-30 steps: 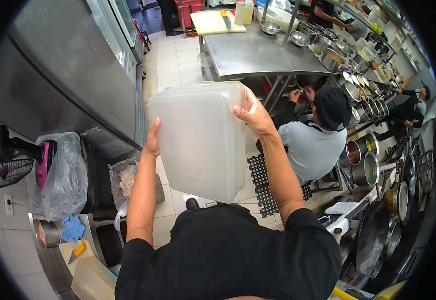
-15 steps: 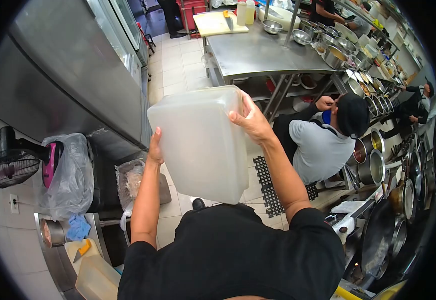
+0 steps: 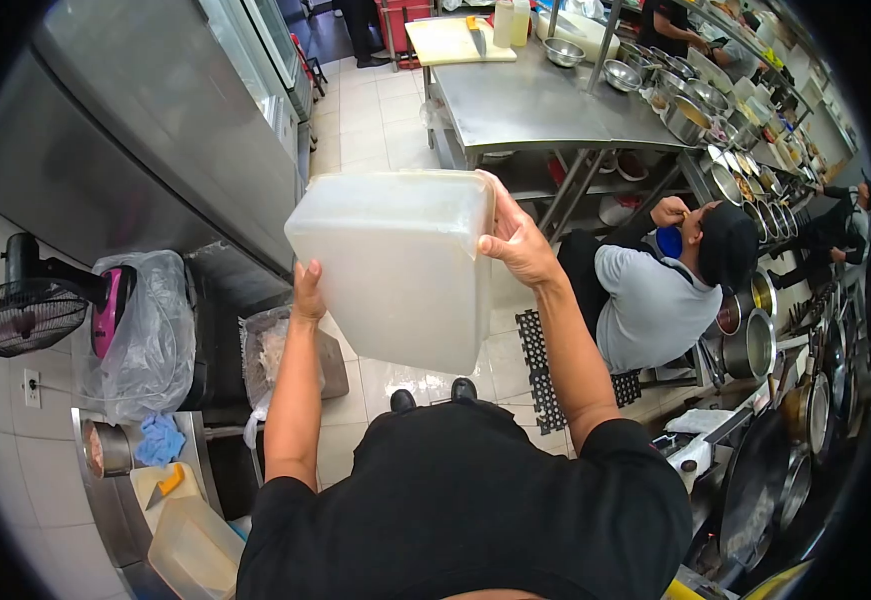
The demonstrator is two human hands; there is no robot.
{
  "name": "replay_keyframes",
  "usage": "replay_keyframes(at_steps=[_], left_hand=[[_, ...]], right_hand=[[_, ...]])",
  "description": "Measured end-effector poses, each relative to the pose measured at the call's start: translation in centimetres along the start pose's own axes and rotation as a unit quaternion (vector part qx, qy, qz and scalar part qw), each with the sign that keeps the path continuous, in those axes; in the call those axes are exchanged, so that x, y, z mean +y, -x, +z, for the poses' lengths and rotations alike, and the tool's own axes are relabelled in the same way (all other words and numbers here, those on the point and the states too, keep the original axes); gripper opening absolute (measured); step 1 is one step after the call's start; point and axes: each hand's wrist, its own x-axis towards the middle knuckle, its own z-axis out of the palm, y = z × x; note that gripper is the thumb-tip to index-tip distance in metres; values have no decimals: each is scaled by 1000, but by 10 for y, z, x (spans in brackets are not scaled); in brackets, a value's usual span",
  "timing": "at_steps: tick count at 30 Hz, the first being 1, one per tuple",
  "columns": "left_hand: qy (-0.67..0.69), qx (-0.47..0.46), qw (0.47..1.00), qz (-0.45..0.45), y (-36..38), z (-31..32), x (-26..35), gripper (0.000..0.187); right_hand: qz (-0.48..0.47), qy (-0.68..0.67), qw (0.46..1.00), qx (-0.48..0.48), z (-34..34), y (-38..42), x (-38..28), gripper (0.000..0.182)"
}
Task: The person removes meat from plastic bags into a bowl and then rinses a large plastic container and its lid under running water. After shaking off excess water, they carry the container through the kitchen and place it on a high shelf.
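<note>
Kitchen aisle below; translucent plastic tub point(image 3: 396, 265) held tilted between hands: left hand point(image 3: 307, 293) pressing left wall, right hand point(image 3: 518, 240) gripping top-right rim (both equally close).

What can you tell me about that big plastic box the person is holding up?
The plastic box is large, squarish and cloudy white, with rounded corners; it looks like see-through plastic. Nothing shows through its walls. It is held up in the air, tilted, above the tiled floor. The left hand presses on its left side and the right hand grips its upper right corner, fingers on the rim. Nothing else touches it.
</note>
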Motion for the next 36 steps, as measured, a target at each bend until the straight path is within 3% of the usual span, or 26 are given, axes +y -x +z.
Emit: replay_keyframes(at_steps=[6,8,13,16,26,36], left_hand=[[-7,16,1000,-8,3,7,14,81],[5,32,999,-4,1,13,13,81],[-46,77,993,75,6,18,11,78],[-50,55,995,66,9,19,20,76],[-59,107,992,32,21,11,2,72],[-154,131,970,137,31,16,18,81]], right_hand=[[29,25,999,12,-6,1,5,110],[-3,-11,999,38,-2,-1,8,113],[-36,-29,999,14,-7,-2,16,119],[-48,19,998,18,-4,-1,18,118],[-18,28,999,25,-7,-2,32,114],[-45,41,998,-27,-2,8,18,122]])
